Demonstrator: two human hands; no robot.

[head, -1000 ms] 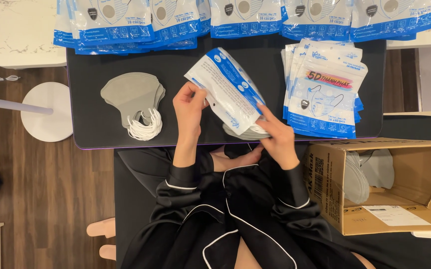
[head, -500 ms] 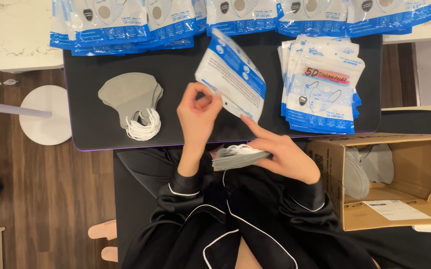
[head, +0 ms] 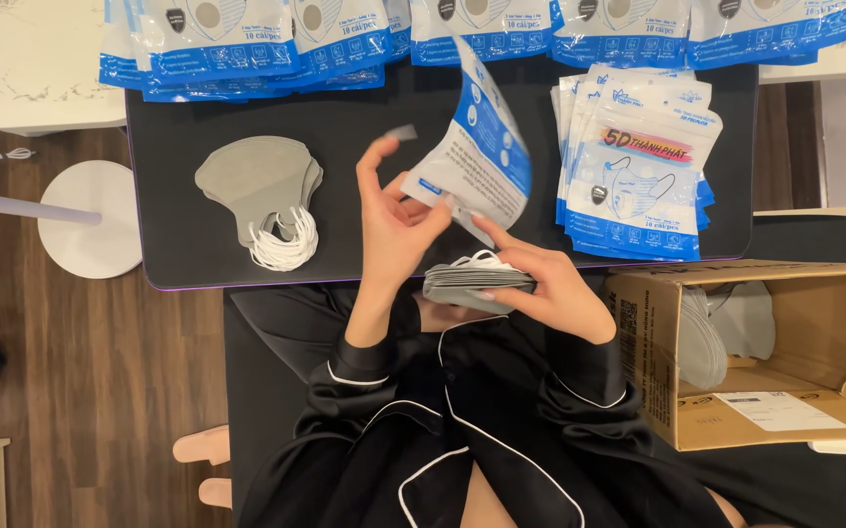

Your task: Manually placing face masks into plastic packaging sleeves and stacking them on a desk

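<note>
right hand (head: 550,288) grips a stack of grey masks (head: 477,286) near the body. just beyond, left hand (head: 393,220) pinches a blue-white pouch (head: 481,156) (tilted upright) over the black mat (head: 364,166). loose masks (head: 261,196) lie left, pouch pile (head: 638,176) right, box (head: 775,352) nearer right.

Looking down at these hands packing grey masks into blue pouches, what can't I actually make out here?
- Head view: how many masks are in the grey stack; the right hand covers part.
- The pouch in the left hand: motion blur hides whether its mouth is open.
- The cardboard box: cut off by the right edge.
</note>
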